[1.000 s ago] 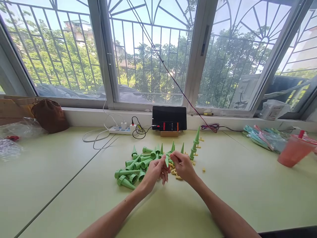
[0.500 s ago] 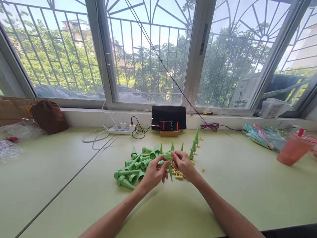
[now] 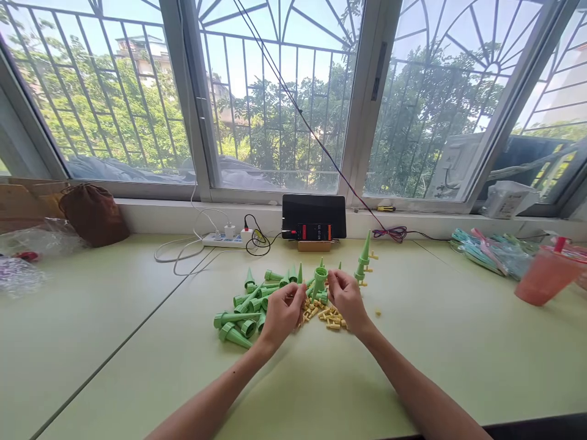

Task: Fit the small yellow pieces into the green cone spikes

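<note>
A green plastic watering spike [image 3: 320, 281] is between my hands, its round open end facing up towards me. My right hand [image 3: 349, 300] is closed, its fingertips at the spike's rim. My left hand [image 3: 284, 310] is pinched just left of the spike; what its fingertips hold, if anything, is hidden. Below and between the hands lies a pile of small yellow valve pieces [image 3: 334, 318]. Left of my left hand, several more green spikes [image 3: 236, 319] lie heaped. Beyond my right hand stands an upright stack of nested green spikes [image 3: 362, 261] with yellow valves sticking out sideways.
A phone [image 3: 314, 232] leans on a dark tablet [image 3: 293, 211] at the back. A power strip [image 3: 222, 241] with cables sits left of them. One yellow piece [image 3: 378, 312] lies apart. To the right are a red cup [image 3: 541, 278] and wrapped packets [image 3: 481, 250]; a brown bag [image 3: 94, 214] is far left.
The green spike has turned so that its open end faces me and has moved slightly up and right. My left fingers have come away from it, and the hands are farther apart.
</note>
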The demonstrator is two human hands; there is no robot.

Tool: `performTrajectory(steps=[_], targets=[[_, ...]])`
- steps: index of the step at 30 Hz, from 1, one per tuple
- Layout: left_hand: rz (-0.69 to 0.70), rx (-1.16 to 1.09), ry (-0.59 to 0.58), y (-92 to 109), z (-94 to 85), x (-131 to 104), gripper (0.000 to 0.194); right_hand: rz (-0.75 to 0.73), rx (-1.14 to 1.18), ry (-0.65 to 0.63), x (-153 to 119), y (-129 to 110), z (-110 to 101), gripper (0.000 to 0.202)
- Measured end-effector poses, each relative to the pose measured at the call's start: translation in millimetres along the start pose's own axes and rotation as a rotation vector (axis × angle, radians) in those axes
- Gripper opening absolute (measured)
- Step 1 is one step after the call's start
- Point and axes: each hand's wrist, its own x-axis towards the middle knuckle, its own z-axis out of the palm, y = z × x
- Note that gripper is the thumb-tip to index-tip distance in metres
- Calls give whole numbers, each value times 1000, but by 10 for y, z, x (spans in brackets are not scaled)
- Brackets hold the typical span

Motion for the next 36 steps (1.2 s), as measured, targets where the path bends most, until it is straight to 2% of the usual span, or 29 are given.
performTrajectory(steps=[2, 5, 8, 13, 20, 24, 28, 36], targets=[[-114, -74, -62, 8, 8, 9, 51, -108, -152, -17, -27, 5, -3, 38], [-296, -174, -150, 17, 4, 12, 65, -259, -323, -135, -76, -15, 17, 37], [-362, -238, -184, 19, -18, 11, 68, -331, -382, -213, -102, -41, 38, 36], [-308, -292, -264, -4, -36, 14, 63, -312, -367, -200, -92, -64, 28, 36], [-246, -290, -291, 3, -28, 3, 56, -238, -311, -177, -80, -55, 20, 37], [-207, -205, -297, -22, -35, 7, 47, -211, -314, -168, -64, -14, 16, 38], [-108, -93, -307, -82, -48, 11, 40, -185, -332, -155, -49, 7, 4, 38], [33, 99, -268, -111, -66, -15, 30, -139, -345, -165, -51, -59, -9, 38]])
